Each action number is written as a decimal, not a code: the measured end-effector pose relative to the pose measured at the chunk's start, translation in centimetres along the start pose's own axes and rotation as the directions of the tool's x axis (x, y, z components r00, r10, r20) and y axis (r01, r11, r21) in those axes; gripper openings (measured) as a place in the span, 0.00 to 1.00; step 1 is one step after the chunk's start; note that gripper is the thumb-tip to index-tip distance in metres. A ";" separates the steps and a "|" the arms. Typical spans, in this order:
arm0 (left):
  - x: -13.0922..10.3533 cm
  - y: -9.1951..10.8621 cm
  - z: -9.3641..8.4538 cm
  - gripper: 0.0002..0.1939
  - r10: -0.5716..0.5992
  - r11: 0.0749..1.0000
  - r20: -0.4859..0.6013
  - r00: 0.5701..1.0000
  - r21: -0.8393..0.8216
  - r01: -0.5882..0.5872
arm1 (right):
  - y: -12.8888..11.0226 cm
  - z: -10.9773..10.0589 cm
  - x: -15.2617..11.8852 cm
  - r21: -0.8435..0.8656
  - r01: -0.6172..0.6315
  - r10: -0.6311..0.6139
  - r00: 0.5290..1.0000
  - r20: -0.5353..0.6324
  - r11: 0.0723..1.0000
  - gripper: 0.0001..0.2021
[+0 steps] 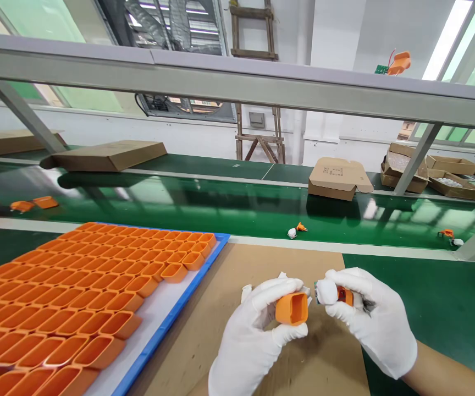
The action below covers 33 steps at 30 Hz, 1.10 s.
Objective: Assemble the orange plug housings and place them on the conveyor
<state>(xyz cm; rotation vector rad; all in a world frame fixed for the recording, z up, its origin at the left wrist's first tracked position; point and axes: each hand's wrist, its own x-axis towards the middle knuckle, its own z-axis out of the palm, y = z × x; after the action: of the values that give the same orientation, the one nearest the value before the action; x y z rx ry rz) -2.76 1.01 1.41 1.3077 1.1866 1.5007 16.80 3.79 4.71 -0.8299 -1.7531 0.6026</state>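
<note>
White gloves cover both hands. My left hand (258,330) grips an orange plastic housing (292,309) between thumb and fingers, its open end facing right. Just to the right, my right hand (369,319) pinches a small assembly with a white round part (326,292), an orange part (345,296) and a bit of green circuit board at its left tip. A short gap separates the assembly from the housing. Both are held above a brown cardboard sheet (303,363). On the left, a blue-edged tray (155,335) bears rows of similar orange housings (109,283), open side up.
Beyond the cardboard runs a green conveyor belt (204,206) with small orange-and-white assemblies (296,230) on it. A metal shelf beam (237,82) crosses above, carrying an orange piece (399,63). Cardboard boxes (336,179) stand along the far side.
</note>
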 end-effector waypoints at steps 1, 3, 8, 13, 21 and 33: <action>0.0 0.2 0.0 0.19 0.009 1.000 0.001 1.000 -0.010 -0.009 | -0.2 0.0 0.0 0.012 0.062 -0.062 0.998 0.003 0.998 0.10; 0.0 0.5 0.1 0.18 0.037 0.999 0.009 0.999 -0.023 -0.037 | -0.5 0.2 0.0 0.037 0.163 -0.164 0.986 0.024 0.986 0.16; -0.1 0.1 0.0 0.18 0.083 0.996 0.020 0.996 0.036 -0.084 | -1.0 0.6 0.2 0.121 0.263 -0.276 0.954 0.112 0.957 0.28; 0.0 -0.5 0.0 0.20 0.156 0.981 0.043 0.987 0.106 -0.160 | -1.1 0.9 0.2 0.138 0.261 -0.281 0.948 0.148 0.955 0.27; 0.1 -0.3 0.1 0.26 0.361 0.922 0.061 0.931 0.129 -0.366 | -0.9 1.0 0.1 0.104 0.277 -0.291 0.944 0.155 0.955 0.25; 0.0 -0.2 0.0 0.29 0.443 0.869 0.115 0.889 0.187 -0.458 | -2.2 0.7 0.6 0.036 0.191 -0.194 0.969 0.156 0.981 0.07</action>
<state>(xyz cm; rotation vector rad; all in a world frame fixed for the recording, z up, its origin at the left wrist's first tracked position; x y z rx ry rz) -2.79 1.02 1.19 1.8663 1.0607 1.6667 15.47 2.84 6.50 -0.6013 -1.9424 0.5685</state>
